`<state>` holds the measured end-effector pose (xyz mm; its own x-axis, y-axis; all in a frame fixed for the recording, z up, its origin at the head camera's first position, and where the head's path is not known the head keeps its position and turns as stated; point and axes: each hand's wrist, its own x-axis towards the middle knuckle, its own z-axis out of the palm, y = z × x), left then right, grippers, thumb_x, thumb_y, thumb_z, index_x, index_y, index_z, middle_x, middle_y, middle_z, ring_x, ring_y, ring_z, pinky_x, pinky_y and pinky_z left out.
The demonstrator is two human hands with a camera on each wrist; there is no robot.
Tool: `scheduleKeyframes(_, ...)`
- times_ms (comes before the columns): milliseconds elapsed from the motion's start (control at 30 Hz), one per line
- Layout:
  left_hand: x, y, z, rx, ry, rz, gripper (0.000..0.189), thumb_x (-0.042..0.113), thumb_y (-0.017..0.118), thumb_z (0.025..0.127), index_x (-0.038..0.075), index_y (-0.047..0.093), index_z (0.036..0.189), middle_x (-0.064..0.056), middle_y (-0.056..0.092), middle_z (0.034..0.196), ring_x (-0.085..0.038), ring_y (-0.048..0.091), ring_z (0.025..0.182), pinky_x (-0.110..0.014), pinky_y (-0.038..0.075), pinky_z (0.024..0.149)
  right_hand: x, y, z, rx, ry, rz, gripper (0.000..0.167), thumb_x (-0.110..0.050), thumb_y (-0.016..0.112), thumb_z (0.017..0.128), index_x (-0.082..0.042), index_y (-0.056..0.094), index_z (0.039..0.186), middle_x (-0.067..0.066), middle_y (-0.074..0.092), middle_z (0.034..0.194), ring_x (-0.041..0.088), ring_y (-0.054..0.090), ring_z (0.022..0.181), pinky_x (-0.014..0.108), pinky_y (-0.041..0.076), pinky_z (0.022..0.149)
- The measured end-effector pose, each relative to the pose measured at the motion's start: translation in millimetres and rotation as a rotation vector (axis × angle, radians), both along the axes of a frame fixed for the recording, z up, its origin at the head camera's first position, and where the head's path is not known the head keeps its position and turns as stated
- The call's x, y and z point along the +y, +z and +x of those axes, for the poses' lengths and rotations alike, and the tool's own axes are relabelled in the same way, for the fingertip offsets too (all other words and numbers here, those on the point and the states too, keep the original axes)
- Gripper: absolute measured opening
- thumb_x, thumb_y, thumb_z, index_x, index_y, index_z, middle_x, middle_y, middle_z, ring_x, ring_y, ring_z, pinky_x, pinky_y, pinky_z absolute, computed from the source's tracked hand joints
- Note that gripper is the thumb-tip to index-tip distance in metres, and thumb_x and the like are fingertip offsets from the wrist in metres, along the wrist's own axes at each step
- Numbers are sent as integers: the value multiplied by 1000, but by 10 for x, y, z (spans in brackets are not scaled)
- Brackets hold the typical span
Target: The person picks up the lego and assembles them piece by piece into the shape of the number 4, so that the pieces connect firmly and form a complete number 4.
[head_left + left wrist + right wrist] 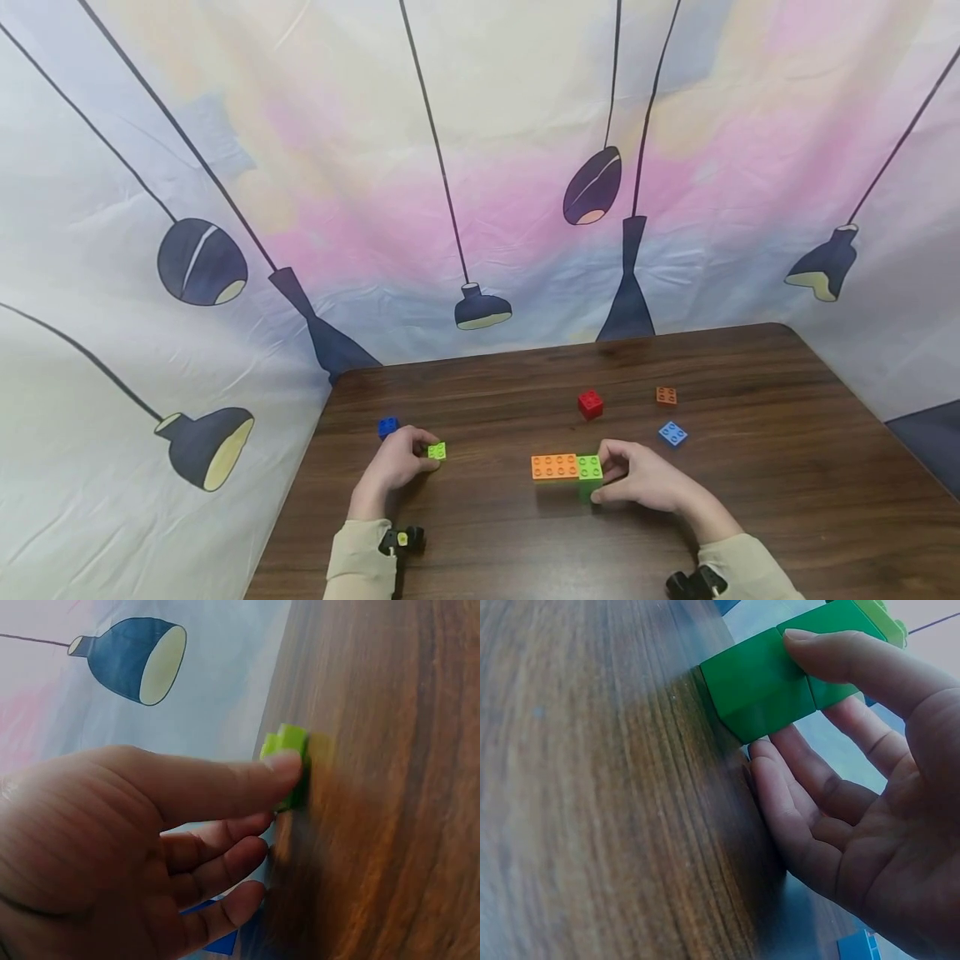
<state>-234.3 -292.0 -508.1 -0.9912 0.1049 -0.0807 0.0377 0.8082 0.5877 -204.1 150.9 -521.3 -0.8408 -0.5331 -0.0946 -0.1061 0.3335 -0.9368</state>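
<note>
My left hand [397, 460] pinches a small lime green toy brick [437, 451] between thumb and fingers, low over the brown table. In the left wrist view the thumb lies across that lime brick [294, 769], its studs showing past the thumb tip. Over to the right, my right hand [645, 477] grips a stack of toy bricks by its right end. Darker green bricks [757, 682] form its lower part, under a lime green brick [589, 467] on top. A long orange brick [553, 467] sticks out leftward from the stack at the top.
A dark blue brick [387, 427] lies just behind my left hand. Beyond the right hand are a red brick [590, 405], a small orange brick [666, 396] and a light blue brick [672, 433]. A printed cloth [525, 250] hangs behind the wooden table [480, 542].
</note>
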Motion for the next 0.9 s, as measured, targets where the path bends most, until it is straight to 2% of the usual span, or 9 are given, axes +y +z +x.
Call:
scheduleKeyframes(633, 34, -45, -16, 18, -33, 11, 27, 12, 90, 87, 7, 80, 111, -1, 64, 98, -19, 58, 89, -41, 52, 81, 3, -20, -14, -5, -2, -1, 35, -14, 91, 84, -10, 63, 103, 5, 73, 107, 23, 71, 102, 45, 57, 91)
scheduleKeyframes(900, 36, -43, -13, 22, -30, 23, 29, 8, 90, 85, 6, 80, 112, -1, 64, 99, -19, 59, 90, -42, 53, 82, 5, -22, -16, -6, 1, -5, 35, -14, 91, 84, -10, 63, 103, 5, 73, 107, 23, 71, 103, 45, 57, 90)
